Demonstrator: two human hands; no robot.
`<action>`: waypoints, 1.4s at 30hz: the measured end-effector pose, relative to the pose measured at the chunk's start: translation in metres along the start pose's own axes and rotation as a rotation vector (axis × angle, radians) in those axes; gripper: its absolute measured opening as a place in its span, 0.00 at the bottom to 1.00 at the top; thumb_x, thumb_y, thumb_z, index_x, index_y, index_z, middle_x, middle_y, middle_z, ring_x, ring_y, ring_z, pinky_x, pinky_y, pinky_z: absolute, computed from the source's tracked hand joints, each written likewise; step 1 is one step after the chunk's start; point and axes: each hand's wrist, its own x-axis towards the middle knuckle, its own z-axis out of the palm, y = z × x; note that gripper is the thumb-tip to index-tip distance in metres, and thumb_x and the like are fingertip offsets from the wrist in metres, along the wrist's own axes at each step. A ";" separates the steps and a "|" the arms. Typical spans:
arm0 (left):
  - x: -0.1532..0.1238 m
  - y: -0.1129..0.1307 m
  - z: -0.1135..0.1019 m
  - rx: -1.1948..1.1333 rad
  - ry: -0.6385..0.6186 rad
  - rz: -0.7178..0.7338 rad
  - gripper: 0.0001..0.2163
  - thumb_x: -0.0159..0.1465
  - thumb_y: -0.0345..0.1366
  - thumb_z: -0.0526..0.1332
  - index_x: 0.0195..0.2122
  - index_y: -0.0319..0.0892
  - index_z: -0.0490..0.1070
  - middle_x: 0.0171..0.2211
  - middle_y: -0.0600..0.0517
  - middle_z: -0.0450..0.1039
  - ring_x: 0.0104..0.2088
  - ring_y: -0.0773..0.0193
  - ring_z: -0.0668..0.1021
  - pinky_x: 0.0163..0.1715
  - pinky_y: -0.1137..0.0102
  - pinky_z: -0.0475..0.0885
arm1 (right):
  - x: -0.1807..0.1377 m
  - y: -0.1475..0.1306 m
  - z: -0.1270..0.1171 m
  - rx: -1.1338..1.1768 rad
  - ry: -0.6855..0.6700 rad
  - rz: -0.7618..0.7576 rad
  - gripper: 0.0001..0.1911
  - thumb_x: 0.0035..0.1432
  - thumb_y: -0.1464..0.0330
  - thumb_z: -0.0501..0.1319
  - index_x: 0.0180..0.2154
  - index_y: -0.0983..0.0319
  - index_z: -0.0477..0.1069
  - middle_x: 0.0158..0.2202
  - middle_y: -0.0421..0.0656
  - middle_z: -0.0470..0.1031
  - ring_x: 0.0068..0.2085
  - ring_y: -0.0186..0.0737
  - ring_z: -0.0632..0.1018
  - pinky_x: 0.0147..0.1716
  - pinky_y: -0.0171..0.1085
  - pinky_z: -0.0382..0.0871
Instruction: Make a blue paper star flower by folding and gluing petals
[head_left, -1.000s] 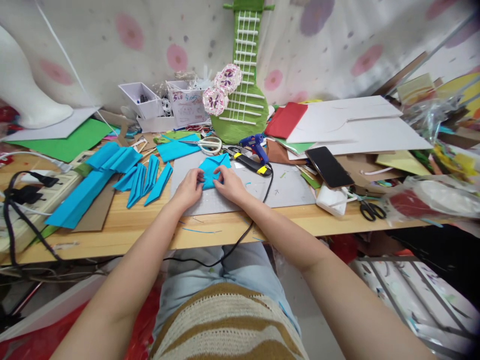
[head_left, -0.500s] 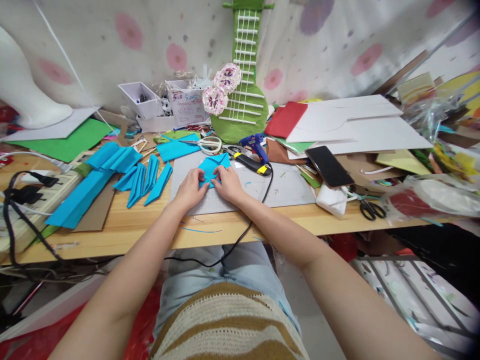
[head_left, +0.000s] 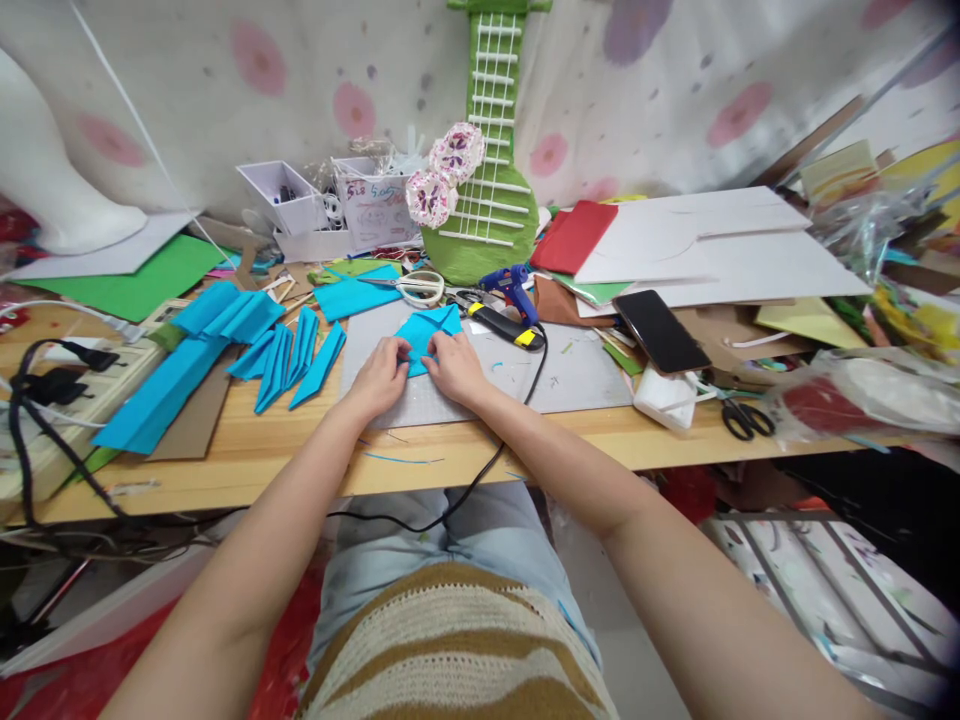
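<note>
A partly folded sheet of blue paper (head_left: pixel 427 328) lies on the grey cutting mat (head_left: pixel 577 390), with a flap across its top. My left hand (head_left: pixel 381 377) is closed on its left edge with curled fingers. From the right, my right hand (head_left: pixel 454 367) pinches the lower right part, thumb pointing inward. Both hands hide the lower edges of the sheet. Left of the mat lie several folded blue paper pieces (head_left: pixel 289 360) and a long blue strip (head_left: pixel 154 405). White-handled scissors (head_left: pixel 421 288) rest behind the hands, partly over another blue sheet (head_left: pixel 352 298).
A blue glue gun (head_left: pixel 514 290) and a black-yellow utility knife (head_left: pixel 504 328) lie behind the right hand; a black cord runs off the front edge. A phone (head_left: pixel 661 332), black scissors (head_left: pixel 748 418) and white boards are rightward. A green paper guitar (head_left: pixel 480 250) stands behind. A power strip (head_left: pixel 124 375) is leftward.
The thumbs have drawn slightly apart, baring more of the blue sheet between them. Both hands stay on the paper in nearly the same place. The camera view has shifted a little.
</note>
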 end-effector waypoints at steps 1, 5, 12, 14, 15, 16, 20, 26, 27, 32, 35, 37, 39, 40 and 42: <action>0.001 -0.001 -0.001 -0.042 -0.002 -0.023 0.09 0.58 0.28 0.50 0.39 0.42 0.60 0.39 0.48 0.65 0.42 0.61 0.71 0.46 0.62 0.67 | 0.000 0.000 0.000 -0.008 -0.002 -0.007 0.07 0.59 0.66 0.55 0.38 0.63 0.66 0.38 0.47 0.73 0.43 0.47 0.67 0.43 0.42 0.59; 0.003 -0.005 -0.004 -0.202 -0.027 -0.075 0.09 0.57 0.26 0.48 0.37 0.42 0.61 0.36 0.51 0.67 0.40 0.65 0.73 0.45 0.64 0.68 | 0.000 0.002 0.002 -0.038 -0.006 -0.047 0.07 0.59 0.66 0.55 0.38 0.63 0.67 0.37 0.47 0.73 0.42 0.46 0.67 0.44 0.43 0.58; 0.021 -0.011 -0.018 -0.211 -0.068 -0.018 0.13 0.55 0.31 0.55 0.43 0.42 0.66 0.46 0.48 0.68 0.46 0.62 0.71 0.44 0.66 0.69 | -0.001 0.001 0.002 -0.041 0.001 -0.058 0.08 0.60 0.66 0.54 0.37 0.63 0.68 0.37 0.48 0.73 0.43 0.47 0.66 0.43 0.43 0.58; 0.030 -0.010 -0.025 -0.134 -0.148 0.028 0.16 0.54 0.33 0.57 0.44 0.42 0.67 0.47 0.47 0.68 0.46 0.61 0.71 0.44 0.65 0.68 | -0.001 0.004 -0.003 0.001 -0.012 -0.071 0.07 0.60 0.67 0.55 0.36 0.63 0.68 0.36 0.47 0.73 0.42 0.45 0.66 0.43 0.42 0.58; 0.034 -0.009 -0.028 -0.098 -0.196 0.040 0.16 0.53 0.34 0.57 0.45 0.41 0.68 0.45 0.47 0.69 0.44 0.61 0.72 0.43 0.64 0.68 | -0.001 0.006 -0.007 0.036 -0.022 -0.090 0.06 0.59 0.67 0.55 0.35 0.63 0.68 0.36 0.46 0.73 0.42 0.44 0.66 0.43 0.41 0.58; 0.037 -0.008 -0.031 -0.069 -0.239 0.048 0.16 0.53 0.35 0.58 0.44 0.41 0.69 0.43 0.48 0.70 0.41 0.61 0.72 0.41 0.65 0.68 | -0.001 0.010 -0.012 0.077 -0.035 -0.117 0.05 0.59 0.68 0.55 0.34 0.63 0.68 0.35 0.45 0.73 0.41 0.43 0.66 0.43 0.40 0.58; 0.036 -0.002 -0.036 -0.044 -0.378 0.051 0.15 0.53 0.40 0.60 0.41 0.41 0.70 0.31 0.52 0.69 0.31 0.65 0.70 0.31 0.69 0.67 | -0.003 0.025 -0.034 0.220 -0.106 -0.263 0.04 0.58 0.69 0.56 0.33 0.62 0.68 0.34 0.43 0.72 0.40 0.40 0.66 0.43 0.37 0.58; 0.021 0.002 -0.031 -0.091 -0.347 -0.004 0.10 0.52 0.41 0.61 0.31 0.41 0.69 0.27 0.55 0.65 0.28 0.68 0.67 0.28 0.72 0.63 | -0.004 0.030 -0.039 0.248 -0.204 -0.285 0.03 0.57 0.70 0.57 0.32 0.62 0.68 0.34 0.43 0.71 0.40 0.39 0.66 0.42 0.37 0.58; 0.020 0.002 -0.029 -0.088 -0.300 0.005 0.10 0.52 0.41 0.62 0.31 0.41 0.69 0.28 0.55 0.65 0.28 0.68 0.67 0.29 0.72 0.63 | -0.004 0.030 -0.037 0.235 -0.203 -0.280 0.03 0.57 0.70 0.57 0.32 0.63 0.68 0.34 0.43 0.71 0.40 0.39 0.66 0.42 0.37 0.58; 0.019 0.008 -0.021 -0.080 -0.246 -0.019 0.10 0.54 0.42 0.60 0.31 0.41 0.69 0.26 0.56 0.65 0.27 0.69 0.66 0.28 0.72 0.61 | -0.006 0.026 -0.031 0.135 -0.147 -0.239 0.04 0.58 0.70 0.57 0.34 0.63 0.67 0.35 0.45 0.71 0.41 0.40 0.66 0.44 0.38 0.56; 0.019 0.012 -0.016 -0.038 -0.223 -0.073 0.09 0.56 0.42 0.59 0.30 0.41 0.69 0.25 0.56 0.67 0.26 0.67 0.67 0.27 0.72 0.60 | -0.007 0.024 -0.031 0.070 -0.146 -0.234 0.04 0.58 0.70 0.56 0.34 0.64 0.67 0.36 0.46 0.72 0.41 0.41 0.66 0.44 0.38 0.56; 0.018 0.016 -0.014 0.030 -0.204 -0.084 0.09 0.56 0.42 0.59 0.30 0.42 0.68 0.26 0.55 0.69 0.27 0.66 0.68 0.27 0.71 0.60 | -0.007 0.023 -0.031 0.025 -0.147 -0.236 0.04 0.58 0.70 0.56 0.34 0.64 0.67 0.36 0.46 0.72 0.41 0.41 0.66 0.45 0.38 0.56; 0.016 0.020 -0.013 0.108 -0.192 -0.078 0.08 0.57 0.41 0.59 0.31 0.43 0.68 0.28 0.53 0.71 0.29 0.64 0.70 0.27 0.70 0.60 | -0.008 0.023 -0.030 -0.010 -0.141 -0.237 0.05 0.59 0.69 0.56 0.35 0.64 0.67 0.36 0.46 0.72 0.41 0.42 0.66 0.45 0.39 0.56; 0.016 0.022 -0.012 0.143 -0.186 -0.073 0.07 0.57 0.41 0.59 0.31 0.43 0.68 0.29 0.53 0.71 0.29 0.63 0.71 0.28 0.70 0.60 | -0.008 0.023 -0.029 -0.025 -0.136 -0.238 0.05 0.59 0.69 0.55 0.35 0.64 0.67 0.36 0.46 0.72 0.41 0.42 0.66 0.45 0.39 0.56; 0.014 0.025 -0.012 0.189 -0.162 -0.072 0.07 0.57 0.41 0.59 0.32 0.44 0.67 0.31 0.52 0.72 0.31 0.62 0.72 0.28 0.69 0.61 | -0.008 0.023 -0.027 -0.050 -0.126 -0.241 0.06 0.60 0.68 0.54 0.36 0.64 0.67 0.36 0.46 0.72 0.41 0.42 0.66 0.45 0.39 0.57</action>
